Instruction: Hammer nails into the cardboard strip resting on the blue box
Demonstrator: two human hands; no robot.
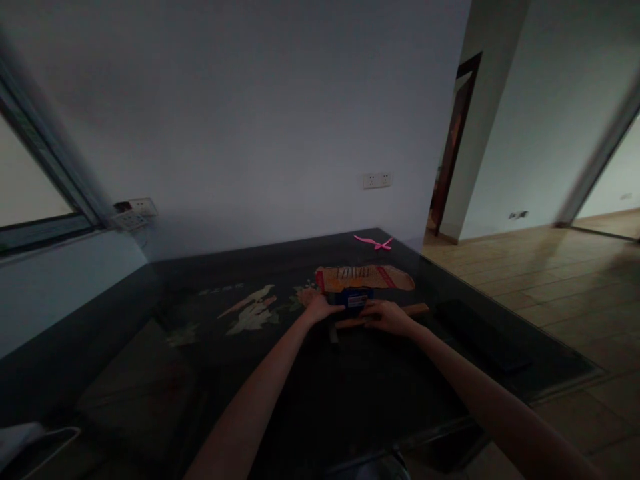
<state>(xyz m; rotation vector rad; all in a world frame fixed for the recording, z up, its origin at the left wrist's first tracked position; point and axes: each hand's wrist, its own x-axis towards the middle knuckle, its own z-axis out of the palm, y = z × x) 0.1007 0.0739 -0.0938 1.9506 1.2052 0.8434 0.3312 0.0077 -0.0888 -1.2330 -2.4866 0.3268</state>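
Box [357, 301] in blue, held between two hands on a dark tabletop [310, 400]

Head view. The box lies near the middle of the work area, its outline compact and roughly rectangular. Its colour is deep blue; a pale label panel crosses the visible face, with a small reddish patch toward the right end. The print is too small to read. The left hand [318, 308] meets the left edge, thumb pointing inward along the box and set apart from the fingers. The right hand [387, 316] bends over the lower right corner, fingertips close together; whether either set of fingers is clamped on the box cannot be told. Beneath the right hand runs a wooden strip [416, 309], and near its left end lies a short grey bar [333, 333]. Just beyond the box is a tan sheet [330, 279] with red bands and an irregular outline, bearing a row of thin dark pieces [353, 272]. Farther back lies a pink ribbon [383, 246].
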